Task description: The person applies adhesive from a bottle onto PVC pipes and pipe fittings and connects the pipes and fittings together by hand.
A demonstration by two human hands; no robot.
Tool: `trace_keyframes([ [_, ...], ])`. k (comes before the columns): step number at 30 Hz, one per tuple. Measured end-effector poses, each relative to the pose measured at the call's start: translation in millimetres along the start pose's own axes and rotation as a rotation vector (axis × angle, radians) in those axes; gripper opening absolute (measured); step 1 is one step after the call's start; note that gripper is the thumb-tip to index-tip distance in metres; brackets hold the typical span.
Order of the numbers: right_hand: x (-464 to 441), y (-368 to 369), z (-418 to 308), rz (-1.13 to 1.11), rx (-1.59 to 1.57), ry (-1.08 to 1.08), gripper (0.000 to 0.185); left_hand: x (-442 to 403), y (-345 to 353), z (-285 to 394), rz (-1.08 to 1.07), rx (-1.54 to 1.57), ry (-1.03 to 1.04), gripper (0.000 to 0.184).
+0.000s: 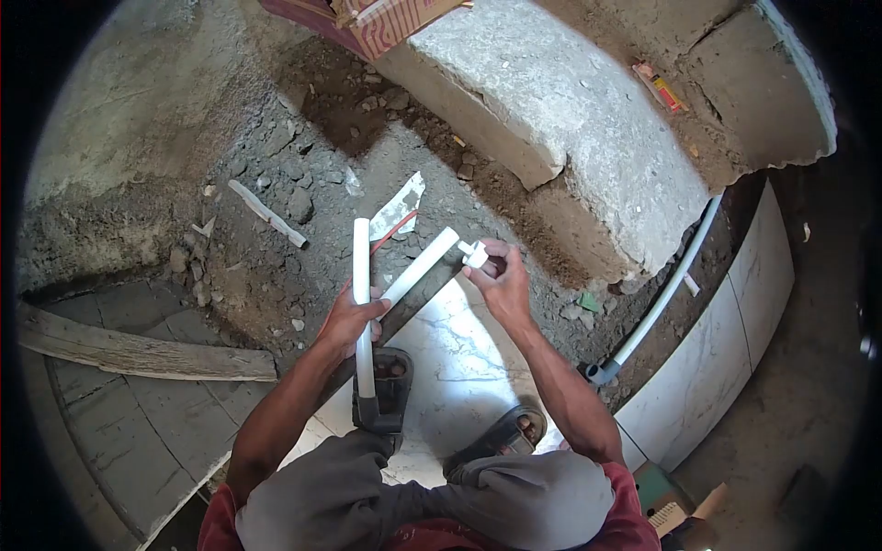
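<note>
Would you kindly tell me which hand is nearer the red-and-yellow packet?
The right hand: it is below and left of the packet; the left hand is farther left.

Left pipe (362, 253) white, elbow (367, 410) at its near end dark grey; slanted pipe (423, 264) plain white; small piece (475, 254) farther right white; trousers (317, 491) grey; sleeves (628, 503) dark red; near floor tile (459, 360) white, grey-veined; far carton (404, 28) tan with red stripes

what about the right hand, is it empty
No, the right hand holds a small white plastic piece between thumb and fingers, close to the far end of the slanting white pipe.
</note>
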State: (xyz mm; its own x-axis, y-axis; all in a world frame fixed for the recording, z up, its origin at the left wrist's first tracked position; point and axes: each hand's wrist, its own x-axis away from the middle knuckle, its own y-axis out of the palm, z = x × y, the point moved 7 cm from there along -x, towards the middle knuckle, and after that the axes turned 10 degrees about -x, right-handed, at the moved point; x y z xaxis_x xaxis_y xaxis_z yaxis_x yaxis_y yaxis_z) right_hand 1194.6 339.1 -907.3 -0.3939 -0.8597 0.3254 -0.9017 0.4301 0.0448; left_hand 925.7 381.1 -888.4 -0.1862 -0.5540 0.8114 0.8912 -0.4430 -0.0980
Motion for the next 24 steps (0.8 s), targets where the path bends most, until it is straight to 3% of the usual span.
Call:
trace_keyframes([
  [3, 16.8, -6.4, -22.9, -0.011, -0.243, -0.181, 0.043, -3.3, -2.5, -4.2, 0.004, -0.014, -0.019, 0.024],
  [5, 23.2, -8.8, -48.5, -0.037, 0.124, -0.287, 0.041, -3.2, -0.5, -5.8, -0.01, -0.041, -0.025, 0.024],
  [7, 14.7, -4.7, -65.6, -0.06, 0.148, -0.417, 0.04, -2.1, -1.0, -7.3, 0.01, -0.043, -0.034, 0.025],
  [9, 11.0, 9.5, -94.3, -0.139, 0.454, -0.662, 0.038, 0.1, -1.5, -7.6, 0.032, -0.042, -0.045, 0.026],
  [11, -7.9, 20.1, -104.8, -0.22, 0.44, -0.643, 0.038, 3.3, -0.4, -5.9, 0.018, -0.044, -0.047, 0.03],
  [13, -16.8, 42.1, -120.5, -0.409, 0.651, -0.771, 0.039, 3.8, -0.3, -6.1, 0.008, -0.025, -0.034, 0.03],
  [15, -36.5, 51.5, -125.4, -0.449, 0.67, -0.814, 0.04, 5.2, -0.2, -6.0, 0.001, -0.006, -0.022, 0.03],
  [17, -61.2, 67.2, -113.5, -0.705, 0.841, -0.45, 0.037, 8.2, 2.5, -3.0, -0.026, 0.024, 0.017, 0.03],
  [19, -85.1, 61.6, -99.1, -0.699, 0.73, -0.469, 0.035, 10.8, 2.1, -3.7, -0.018, 0.037, 0.009, 0.029],
  [21, -95.4, 58.3, -77.5, -0.874, 0.616, -0.085, 0.03, 13.0, 1.5, -0.8, -0.011, 0.048, 0.005, 0.029],
  [22, -93.1, 47.9, -71.8, -0.806, 0.617, 0.178, 0.029, 15.3, 1.3, 1.5, -0.012, 0.06, -0.004, 0.029],
  [23, -88.2, 45.1, -67.0, -0.809, 0.617, 0.176, 0.029, 16.4, 0.4, 2.7, -0.012, 0.072, -0.012, 0.029],
  [24, -89.5, 35.4, -60.2, -0.68, 0.39, 0.212, 0.029, 16.3, -0.7, 2.8, -0.008, 0.075, -0.011, 0.029],
])
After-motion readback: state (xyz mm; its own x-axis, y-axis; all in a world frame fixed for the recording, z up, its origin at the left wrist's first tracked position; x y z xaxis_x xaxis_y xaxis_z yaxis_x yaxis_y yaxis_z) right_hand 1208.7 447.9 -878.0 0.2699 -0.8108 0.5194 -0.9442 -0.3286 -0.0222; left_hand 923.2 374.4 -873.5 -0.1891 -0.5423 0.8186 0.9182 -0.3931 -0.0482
